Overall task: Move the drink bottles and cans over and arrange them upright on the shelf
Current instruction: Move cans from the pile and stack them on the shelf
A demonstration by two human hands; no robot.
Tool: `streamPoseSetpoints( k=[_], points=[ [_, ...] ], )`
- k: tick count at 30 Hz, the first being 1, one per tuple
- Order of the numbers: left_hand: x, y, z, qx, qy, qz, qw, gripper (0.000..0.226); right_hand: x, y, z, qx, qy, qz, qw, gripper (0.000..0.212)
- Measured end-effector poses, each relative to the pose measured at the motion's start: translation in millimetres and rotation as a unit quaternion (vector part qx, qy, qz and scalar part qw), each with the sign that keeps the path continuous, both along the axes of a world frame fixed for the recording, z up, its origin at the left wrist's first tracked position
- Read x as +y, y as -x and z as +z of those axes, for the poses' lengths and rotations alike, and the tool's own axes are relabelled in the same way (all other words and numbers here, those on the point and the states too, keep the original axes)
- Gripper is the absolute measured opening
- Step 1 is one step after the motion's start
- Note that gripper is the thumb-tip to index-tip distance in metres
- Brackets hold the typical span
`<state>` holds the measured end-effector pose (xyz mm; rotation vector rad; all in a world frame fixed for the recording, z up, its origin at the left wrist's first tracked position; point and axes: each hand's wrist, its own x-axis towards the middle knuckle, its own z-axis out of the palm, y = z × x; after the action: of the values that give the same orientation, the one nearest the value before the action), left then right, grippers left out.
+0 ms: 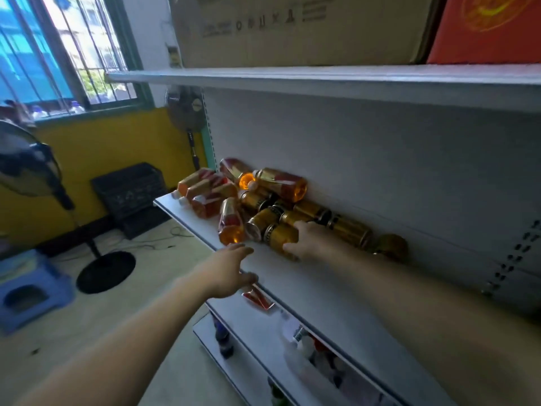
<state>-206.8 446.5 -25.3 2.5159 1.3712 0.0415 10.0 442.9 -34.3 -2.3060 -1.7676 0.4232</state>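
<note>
Left hand [231, 271] hovers at the shelf [307, 291] edge, fingers loosely spread, holding nothing. Right hand [308, 241] grips a gold can [279, 237] lying sideways, its rim pointing left. Behind it lie roughly six more cans [348, 230] and six orange drink bottles [231, 224], all toppled against the back panel [380, 159].

Daylight from barred window [67, 54] upper left; panes partly blown out. Room moderately bright, shadows soft. Amber bottle [231, 234] base glows, backlit; gold can [278, 237] dull sheen. Shade beneath upper shelf [322, 83]. Wide-angle bowing of shelf edges. Fan [26, 165], blue stool [32, 291], near forearms blurred. Overall focus soft.
</note>
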Motion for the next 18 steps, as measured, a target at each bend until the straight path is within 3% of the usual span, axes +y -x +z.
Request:
streamPoseSetpoints(
  k=[5, 10, 14, 18],
  points=[
    [70.8, -8.3, -8.8, 0.017, -0.06, -0.045, 0.997, 0.065, 20.4, 2.2, -42.6, -0.033, 0.022, -0.038, 0.998, 0.087],
    [136.4, -35.4, -21.1, 0.072, -0.075, -0.098, 0.99, 0.072, 10.9, 10.2, -75.6, 0.03, -0.076, -0.098, 0.992, 0.085],
    [160.8, -55.2, -29.0, 0.124, -0.072, -0.122, 0.982, 0.08, -7.4, 22.2, -76.3, 0.167, -0.171, -0.203, 0.949, 0.076],
    [168.9, -60.4, -31.7, 0.07, -0.137, -0.152, 0.976, 0.053, -25.7, 29.8, -68.8, 0.181, -0.291, -0.304, 0.889, 0.074]
  ],
)
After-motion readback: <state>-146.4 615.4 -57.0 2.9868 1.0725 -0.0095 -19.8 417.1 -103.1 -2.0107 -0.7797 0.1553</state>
